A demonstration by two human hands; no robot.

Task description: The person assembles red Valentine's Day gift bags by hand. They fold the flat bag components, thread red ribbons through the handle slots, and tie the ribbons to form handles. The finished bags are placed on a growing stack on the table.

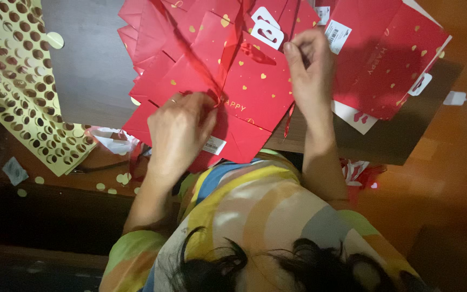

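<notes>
A flat red gift bag (pixel 255 89) with small gold hearts lies on top of a pile of like bags (pixel 158 38) on a dark table (pixel 90 70). My left hand (pixel 178 132) pinches a thin red ribbon (pixel 228 51) at the bag's left edge. My right hand (pixel 310 67) grips the bag's upper right corner, fingers closed on the ribbon's other end beside a white card handle piece (pixel 268 33). The ribbon runs taut between both hands across the bag. My patterned sleeves and hair fill the bottom of the view.
More red bags (pixel 390 59) with white stickers lie at the right. A gold sheet punched full of round holes (pixel 20 92) hangs off the table's left side, loose gold dots below it. Crumpled clear plastic (pixel 109 139) sits by the table edge. A white charger (pixel 454 98) lies on the orange floor.
</notes>
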